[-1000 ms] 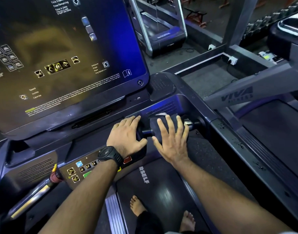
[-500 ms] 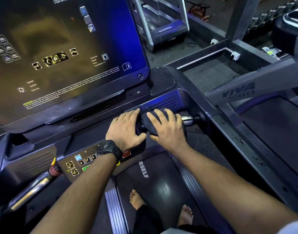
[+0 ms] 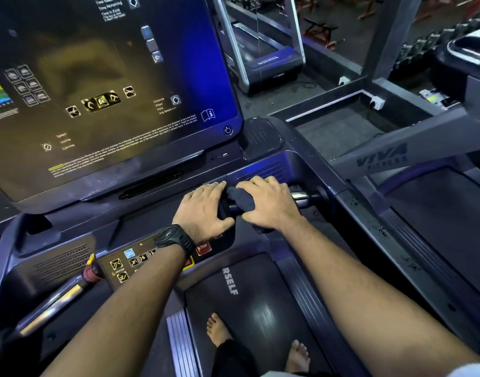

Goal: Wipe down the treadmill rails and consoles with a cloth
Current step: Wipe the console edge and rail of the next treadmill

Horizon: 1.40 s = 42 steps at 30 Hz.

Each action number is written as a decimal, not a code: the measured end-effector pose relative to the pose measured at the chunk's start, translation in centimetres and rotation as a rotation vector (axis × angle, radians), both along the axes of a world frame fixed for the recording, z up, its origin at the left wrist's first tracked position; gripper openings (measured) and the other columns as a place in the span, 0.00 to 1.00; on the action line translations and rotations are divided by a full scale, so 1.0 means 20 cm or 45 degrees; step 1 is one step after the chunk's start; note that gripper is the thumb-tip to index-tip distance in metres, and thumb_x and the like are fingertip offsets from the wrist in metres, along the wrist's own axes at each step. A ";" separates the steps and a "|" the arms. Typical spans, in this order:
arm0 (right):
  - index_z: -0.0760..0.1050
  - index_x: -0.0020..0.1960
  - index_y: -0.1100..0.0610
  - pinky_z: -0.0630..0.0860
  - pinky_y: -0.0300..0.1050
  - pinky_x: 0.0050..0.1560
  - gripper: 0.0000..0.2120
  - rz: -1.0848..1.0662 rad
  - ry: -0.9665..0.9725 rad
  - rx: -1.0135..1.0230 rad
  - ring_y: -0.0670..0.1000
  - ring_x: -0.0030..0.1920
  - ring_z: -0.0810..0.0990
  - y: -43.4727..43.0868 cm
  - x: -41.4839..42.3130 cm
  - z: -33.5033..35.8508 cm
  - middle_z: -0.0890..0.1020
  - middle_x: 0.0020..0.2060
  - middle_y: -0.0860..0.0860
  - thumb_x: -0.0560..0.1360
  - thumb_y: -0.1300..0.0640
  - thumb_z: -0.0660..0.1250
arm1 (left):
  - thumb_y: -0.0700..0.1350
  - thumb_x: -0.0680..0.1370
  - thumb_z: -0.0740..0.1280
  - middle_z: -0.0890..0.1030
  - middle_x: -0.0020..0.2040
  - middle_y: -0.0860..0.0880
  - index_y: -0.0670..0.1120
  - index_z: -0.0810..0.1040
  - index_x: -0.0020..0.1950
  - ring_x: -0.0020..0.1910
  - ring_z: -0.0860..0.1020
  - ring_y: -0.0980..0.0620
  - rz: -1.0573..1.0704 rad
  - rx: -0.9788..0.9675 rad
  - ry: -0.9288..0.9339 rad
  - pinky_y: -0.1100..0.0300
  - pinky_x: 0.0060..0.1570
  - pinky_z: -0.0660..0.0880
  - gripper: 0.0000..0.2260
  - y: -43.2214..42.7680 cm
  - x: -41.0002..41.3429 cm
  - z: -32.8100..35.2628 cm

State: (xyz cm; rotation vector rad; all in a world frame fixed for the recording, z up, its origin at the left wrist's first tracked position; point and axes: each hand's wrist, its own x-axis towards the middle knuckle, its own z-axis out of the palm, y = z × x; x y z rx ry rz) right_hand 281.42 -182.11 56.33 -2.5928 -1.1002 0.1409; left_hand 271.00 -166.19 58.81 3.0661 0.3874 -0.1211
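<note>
Your right hand (image 3: 268,204) is closed over a dark cloth (image 3: 240,198), its fingers curled across the top and pressing the cloth round the short handlebar (image 3: 301,197) at the front of the treadmill. The cloth bunches out from under your index finger to the left, and a fold of it shows below the heel of your palm.

Just right of that grip, a chrome stretch of the bar is bare and runs into the dark side rail (image 3: 369,227), which is speckled with droplets.

Just left of the grip, your left hand (image 3: 205,210) lies flat and relaxed on the right end of the control panel (image 3: 141,261). It holds nothing. Its fingers are straight and close together, and the thumb is spread toward the cloth. A black watch (image 3: 176,239) sits on that wrist, with a red STOP button (image 3: 202,247) just beside it.

Beyond the grip rises the large console screen (image 3: 111,91), lit with icons and small text. Below the grip lies the treadmill belt (image 3: 260,303), with your bare feet (image 3: 217,330) on it. Well to the right of the grip stands a neighbouring treadmill (image 3: 383,157), its grey frame lettered VIVA.
</note>
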 end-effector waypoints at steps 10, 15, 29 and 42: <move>0.77 0.64 0.48 0.76 0.57 0.53 0.27 -0.611 0.107 0.630 0.60 0.55 0.77 0.08 -0.07 0.02 0.81 0.55 0.50 0.65 0.58 0.70 | 0.66 0.64 0.51 0.65 0.78 0.46 0.47 0.61 0.79 0.78 0.60 0.47 -0.075 -0.111 -0.028 0.48 0.76 0.57 0.45 0.06 0.02 0.02; 0.75 0.64 0.45 0.75 0.56 0.54 0.24 -1.008 0.278 0.854 0.61 0.59 0.77 0.30 -0.05 0.19 0.78 0.61 0.49 0.69 0.59 0.68 | 0.62 0.69 0.52 0.70 0.75 0.44 0.44 0.66 0.77 0.78 0.61 0.45 -0.252 -0.043 -0.158 0.48 0.76 0.58 0.40 0.22 0.14 0.12; 0.51 0.81 0.49 0.62 0.64 0.70 0.37 -1.757 0.903 0.819 0.67 0.76 0.55 0.74 0.17 0.15 0.49 0.81 0.55 0.79 0.49 0.68 | 0.60 0.74 0.58 0.66 0.77 0.40 0.41 0.67 0.77 0.78 0.60 0.41 -1.095 0.784 -0.089 0.36 0.75 0.42 0.36 0.52 0.51 0.16; 0.41 0.83 0.50 0.51 0.68 0.76 0.40 -1.947 0.973 0.919 0.73 0.78 0.44 0.78 0.25 -0.01 0.41 0.82 0.57 0.82 0.38 0.59 | 0.63 0.75 0.58 0.51 0.81 0.39 0.41 0.53 0.81 0.81 0.45 0.41 -1.201 0.980 -0.014 0.33 0.75 0.40 0.42 0.53 0.64 0.18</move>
